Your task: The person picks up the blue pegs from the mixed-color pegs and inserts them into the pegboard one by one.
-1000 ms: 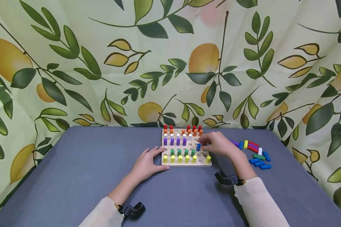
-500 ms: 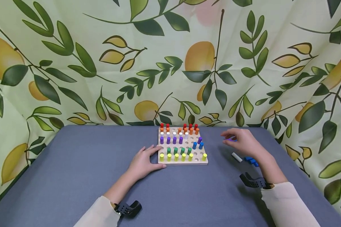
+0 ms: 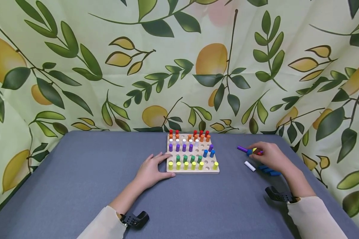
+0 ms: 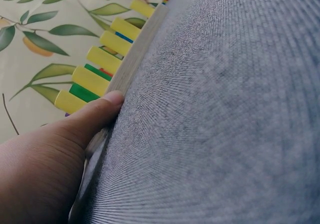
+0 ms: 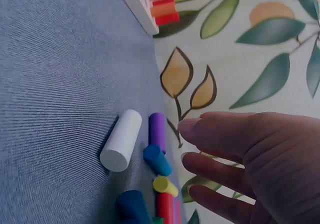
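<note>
A wooden pegboard [image 3: 194, 172] holds rows of upright coloured pegs, yellow at the front and red at the back. My left hand [image 3: 149, 171] lies spread at its left side, thumb against the front edge, fingertips at the left edge. To the right, my right hand [image 3: 270, 156] hovers over loose pegs. In the right wrist view its fingers [image 5: 215, 174] are apart with nothing between them. A white peg [image 5: 122, 139] lies separate; a purple peg [image 5: 157, 131], a blue peg [image 5: 157, 159], a yellow peg [image 5: 165, 185] and a red peg [image 5: 165, 207] lie near the hand.
Several blue pegs [image 3: 269, 171] lie together beneath the right hand, partly hidden. The grey cloth-covered table [image 3: 77, 172] runs back to a hanging leaf-and-fruit printed curtain [image 3: 173, 46]. A dark wrist camera [image 3: 134, 219] sits by the left sleeve.
My right hand has left the blue peg in the board and moved right to the loose pegs. The white peg now lies further left, away from the pile. The left hand stays at the board.
</note>
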`<move>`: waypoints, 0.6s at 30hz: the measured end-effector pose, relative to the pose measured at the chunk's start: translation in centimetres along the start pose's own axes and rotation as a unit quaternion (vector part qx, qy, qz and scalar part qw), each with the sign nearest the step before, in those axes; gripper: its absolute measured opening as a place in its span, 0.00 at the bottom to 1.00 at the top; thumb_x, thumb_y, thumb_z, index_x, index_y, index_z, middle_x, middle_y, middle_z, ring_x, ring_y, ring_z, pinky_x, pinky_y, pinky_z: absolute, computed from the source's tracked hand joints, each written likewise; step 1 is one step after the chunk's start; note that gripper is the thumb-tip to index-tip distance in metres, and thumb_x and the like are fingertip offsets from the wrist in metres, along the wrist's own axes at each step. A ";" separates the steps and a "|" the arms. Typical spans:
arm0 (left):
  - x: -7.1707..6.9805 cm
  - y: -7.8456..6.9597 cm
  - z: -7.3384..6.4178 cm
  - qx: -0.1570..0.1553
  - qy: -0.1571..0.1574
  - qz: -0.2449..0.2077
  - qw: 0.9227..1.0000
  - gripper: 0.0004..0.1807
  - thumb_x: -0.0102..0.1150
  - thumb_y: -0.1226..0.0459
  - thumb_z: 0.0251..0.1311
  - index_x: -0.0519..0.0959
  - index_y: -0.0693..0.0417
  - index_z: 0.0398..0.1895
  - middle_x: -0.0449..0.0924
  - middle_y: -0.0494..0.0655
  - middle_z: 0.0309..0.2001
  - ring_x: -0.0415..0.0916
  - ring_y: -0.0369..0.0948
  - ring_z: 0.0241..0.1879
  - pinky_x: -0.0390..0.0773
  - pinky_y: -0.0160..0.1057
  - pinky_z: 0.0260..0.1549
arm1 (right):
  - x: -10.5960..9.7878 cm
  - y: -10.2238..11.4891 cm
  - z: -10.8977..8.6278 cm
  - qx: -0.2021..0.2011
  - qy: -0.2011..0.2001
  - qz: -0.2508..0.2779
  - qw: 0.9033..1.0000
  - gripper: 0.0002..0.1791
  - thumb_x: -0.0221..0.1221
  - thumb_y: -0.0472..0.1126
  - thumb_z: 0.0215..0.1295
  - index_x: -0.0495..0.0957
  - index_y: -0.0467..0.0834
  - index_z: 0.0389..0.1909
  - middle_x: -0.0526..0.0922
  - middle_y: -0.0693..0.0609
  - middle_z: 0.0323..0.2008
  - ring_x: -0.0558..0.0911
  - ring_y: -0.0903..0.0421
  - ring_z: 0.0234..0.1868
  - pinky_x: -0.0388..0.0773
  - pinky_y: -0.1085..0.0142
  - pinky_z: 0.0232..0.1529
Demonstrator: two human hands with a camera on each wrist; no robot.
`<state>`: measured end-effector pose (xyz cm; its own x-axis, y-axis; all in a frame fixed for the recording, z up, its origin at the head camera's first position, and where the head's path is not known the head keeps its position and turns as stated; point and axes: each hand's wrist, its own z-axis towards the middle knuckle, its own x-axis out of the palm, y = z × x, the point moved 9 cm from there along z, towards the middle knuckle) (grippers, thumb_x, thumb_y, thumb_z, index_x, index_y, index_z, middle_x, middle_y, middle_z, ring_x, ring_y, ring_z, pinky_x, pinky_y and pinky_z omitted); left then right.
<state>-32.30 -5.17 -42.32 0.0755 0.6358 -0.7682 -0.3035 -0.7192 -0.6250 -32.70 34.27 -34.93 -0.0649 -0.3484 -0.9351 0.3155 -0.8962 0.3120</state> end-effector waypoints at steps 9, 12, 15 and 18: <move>0.0 0.3 0.1 0.000 -0.002 0.005 1.000 0.42 0.77 0.43 0.48 0.77 0.44 0.68 0.74 0.53 0.69 0.64 0.53 0.75 0.56 0.60 0.78 | 0.9 -2.3 0.9 0.044 -0.006 0.032 0.999 0.18 0.66 0.39 0.64 0.84 0.37 0.53 0.89 0.42 0.39 0.86 0.49 0.39 0.79 0.63 0.35; -0.1 0.4 0.1 -0.006 -0.002 0.006 1.000 0.42 0.77 0.43 0.48 0.76 0.44 0.68 0.74 0.53 0.69 0.64 0.54 0.75 0.56 0.60 0.78 | 1.6 -2.6 1.3 0.053 -0.002 0.040 0.998 0.18 0.66 0.40 0.65 0.83 0.38 0.54 0.89 0.40 0.40 0.86 0.48 0.40 0.80 0.61 0.36; 0.0 0.3 0.0 -0.004 0.002 0.008 1.000 0.41 0.76 0.43 0.48 0.77 0.43 0.68 0.74 0.53 0.70 0.64 0.54 0.75 0.57 0.62 0.77 | 2.1 -2.7 1.2 0.061 -0.001 0.046 0.997 0.18 0.66 0.40 0.65 0.83 0.38 0.54 0.90 0.40 0.40 0.87 0.48 0.40 0.82 0.58 0.38; 0.1 0.0 0.0 0.001 0.006 0.006 1.000 0.41 0.76 0.42 0.48 0.76 0.43 0.68 0.74 0.52 0.70 0.64 0.54 0.75 0.57 0.62 0.77 | 2.4 -2.8 0.9 0.066 -0.005 0.049 0.997 0.17 0.66 0.39 0.64 0.84 0.38 0.53 0.90 0.41 0.38 0.87 0.48 0.40 0.83 0.55 0.39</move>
<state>-32.30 -5.14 -42.37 0.0823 0.6231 -0.7778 -0.3058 -0.7270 -0.6148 -34.56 35.72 -37.91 -0.0500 -0.4379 -0.8977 0.1934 -0.8860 0.4214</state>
